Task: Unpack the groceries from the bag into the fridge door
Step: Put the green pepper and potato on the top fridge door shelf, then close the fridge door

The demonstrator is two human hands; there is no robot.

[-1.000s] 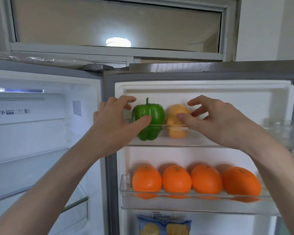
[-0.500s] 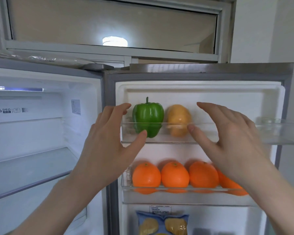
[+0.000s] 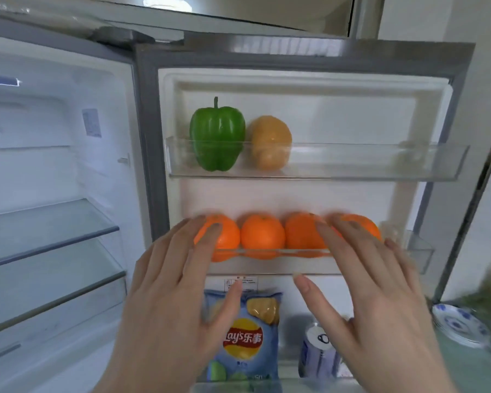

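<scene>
The fridge door stands open before me. Its top shelf (image 3: 380, 163) holds a green bell pepper (image 3: 216, 134) and a yellow-brown potato (image 3: 271, 143) side by side at the left. Several oranges (image 3: 262, 235) line the middle shelf. In the bottom shelf stand a blue bag of chips (image 3: 245, 336) and a drinks can (image 3: 318, 353). My left hand (image 3: 173, 302) and my right hand (image 3: 377, 293) hover in front of the middle and bottom shelves, fingers spread and straight, holding nothing. The grocery bag is out of view.
The fridge interior (image 3: 48, 228) with glass shelves lies open to the left. A blue-and-white plate stack (image 3: 459, 324) sits on a counter at the lower right, beside blurred greenery. The right half of the top door shelf is bare.
Both hands have dropped from the pepper and potato on the top shelf to the level of the oranges. The view has tilted down, bringing the chips and can into sight.
</scene>
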